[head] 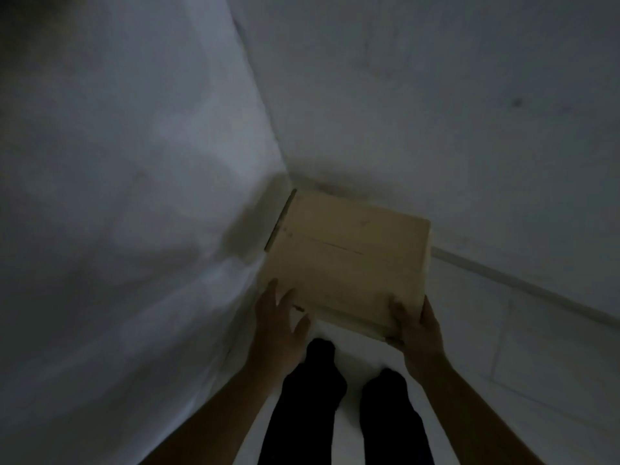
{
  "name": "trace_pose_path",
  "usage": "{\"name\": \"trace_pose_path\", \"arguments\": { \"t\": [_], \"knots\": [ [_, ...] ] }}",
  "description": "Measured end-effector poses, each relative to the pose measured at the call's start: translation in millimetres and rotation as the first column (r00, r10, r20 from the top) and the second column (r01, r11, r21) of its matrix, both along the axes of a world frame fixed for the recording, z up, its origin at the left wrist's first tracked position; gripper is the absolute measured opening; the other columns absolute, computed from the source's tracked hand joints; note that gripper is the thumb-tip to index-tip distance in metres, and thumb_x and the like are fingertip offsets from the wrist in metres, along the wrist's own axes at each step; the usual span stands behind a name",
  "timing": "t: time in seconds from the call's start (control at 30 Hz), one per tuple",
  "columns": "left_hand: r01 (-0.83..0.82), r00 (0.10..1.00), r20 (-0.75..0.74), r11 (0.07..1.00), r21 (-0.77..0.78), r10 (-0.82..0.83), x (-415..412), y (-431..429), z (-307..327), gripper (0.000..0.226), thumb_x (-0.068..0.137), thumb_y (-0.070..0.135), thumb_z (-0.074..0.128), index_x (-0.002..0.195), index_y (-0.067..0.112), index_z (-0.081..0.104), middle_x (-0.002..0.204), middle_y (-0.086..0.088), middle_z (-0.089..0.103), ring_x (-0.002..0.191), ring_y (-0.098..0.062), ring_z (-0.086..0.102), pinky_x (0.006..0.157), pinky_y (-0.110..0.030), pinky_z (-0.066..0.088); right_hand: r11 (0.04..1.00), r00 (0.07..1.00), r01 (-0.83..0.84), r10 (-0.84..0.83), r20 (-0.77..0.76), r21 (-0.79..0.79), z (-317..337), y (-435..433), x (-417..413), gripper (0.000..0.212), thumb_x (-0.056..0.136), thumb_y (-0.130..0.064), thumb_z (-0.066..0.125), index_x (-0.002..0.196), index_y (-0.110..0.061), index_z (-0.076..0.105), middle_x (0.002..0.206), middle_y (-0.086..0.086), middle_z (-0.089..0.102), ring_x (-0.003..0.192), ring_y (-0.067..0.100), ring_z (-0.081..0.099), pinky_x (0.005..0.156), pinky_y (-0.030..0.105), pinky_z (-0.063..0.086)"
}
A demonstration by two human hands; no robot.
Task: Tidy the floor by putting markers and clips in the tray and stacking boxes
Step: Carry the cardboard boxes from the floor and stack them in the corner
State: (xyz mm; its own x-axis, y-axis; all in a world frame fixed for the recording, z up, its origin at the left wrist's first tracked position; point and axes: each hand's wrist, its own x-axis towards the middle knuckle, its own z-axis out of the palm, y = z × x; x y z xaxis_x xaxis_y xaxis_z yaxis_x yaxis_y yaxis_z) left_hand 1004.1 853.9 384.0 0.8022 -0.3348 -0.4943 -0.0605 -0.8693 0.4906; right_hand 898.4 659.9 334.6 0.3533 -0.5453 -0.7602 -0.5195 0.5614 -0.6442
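Observation:
A closed brown cardboard box (349,260) sits in the corner where two white walls meet. A second edge showing under its near side hints at another box beneath, but the dim light leaves that unclear. My right hand (416,327) grips the box's near right corner, thumb on top. My left hand (278,320) hovers at the near left corner with fingers spread, just off or barely touching the cardboard. No markers, clips or tray are in view.
White walls (134,196) close in on the left and behind the box. A pale tiled floor (523,347) extends to the right along a baseboard. My two legs in dark trousers (318,391) stand just in front of the box.

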Motion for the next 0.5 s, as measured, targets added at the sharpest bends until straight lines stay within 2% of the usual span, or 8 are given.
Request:
{"name": "trace_pose_path", "arguments": {
  "t": [0.13, 0.27, 0.33, 0.43, 0.5],
  "knots": [
    [0.073, 0.997, -0.018, 0.996, -0.044, -0.074, 18, -3, -51, 0.056, 0.094, 0.04, 0.049, 0.145, 0.024, 0.031, 0.158, 0.004, 0.009, 0.144, -0.016, 0.008, 0.115, -0.031, 0.02, 0.999, 0.999, 0.038, -0.038, 0.022, 0.023, -62, 17, 36, 0.052, 0.088, -0.035, 0.065, 0.135, -0.037, 0.043, 0.13, -0.001, 0.052, 0.111, 0.029, 0.054, 0.085, 0.053, 0.053],
    [0.068, 0.997, -0.028, 0.996, -0.061, -0.07, 37, -6, -83, 0.058, 0.093, 0.044, 0.049, 0.144, 0.027, 0.03, 0.158, 0.005, 0.01, 0.144, -0.015, 0.008, 0.114, -0.03, 0.019, 0.999, 0.998, 0.044, -0.044, 0.044, -0.002, -104, 22, 69, 0.05, 0.088, -0.035, 0.066, 0.133, -0.038, 0.044, 0.125, -0.004, 0.054, 0.112, 0.03, 0.055, 0.083, 0.055, 0.054],
    [0.066, 0.997, -0.025, 0.997, -0.039, -0.067, 46, -3, -95, 0.057, 0.092, 0.046, 0.049, 0.143, 0.026, 0.032, 0.157, 0.004, 0.012, 0.144, -0.016, 0.009, 0.115, -0.035, 0.021, 0.999, 0.998, 0.039, -0.038, 0.043, -0.02, -121, 23, 81, 0.052, 0.085, -0.04, 0.067, 0.131, -0.04, 0.044, 0.124, -0.005, 0.054, 0.112, 0.03, 0.054, 0.083, 0.06, 0.053],
    [0.07, 0.998, -0.007, 0.997, -0.032, -0.07, 60, 3, -101, 0.056, 0.091, 0.044, 0.051, 0.142, 0.023, 0.036, 0.157, 0.001, 0.016, 0.144, -0.018, 0.012, 0.115, -0.045, 0.027, 0.999, 0.998, 0.036, -0.034, 0.049, -0.034, -135, 22, 97, 0.051, 0.086, -0.041, 0.066, 0.132, -0.04, 0.043, 0.126, -0.004, 0.052, 0.112, 0.029, 0.054, 0.083, 0.058, 0.054],
    [0.078, 0.997, -0.001, 0.997, -0.025, -0.078, 70, 5, -104, 0.056, 0.091, 0.042, 0.052, 0.142, 0.023, 0.037, 0.157, 0.001, 0.017, 0.143, -0.018, 0.012, 0.113, -0.047, 0.028, 0.999, 0.998, 0.035, -0.033, 0.048, -0.04, -143, 22, 108, 0.051, 0.088, -0.041, 0.064, 0.133, -0.04, 0.04, 0.126, -0.004, 0.05, 0.113, 0.027, 0.053, 0.084, 0.057, 0.054]
  ]
}}
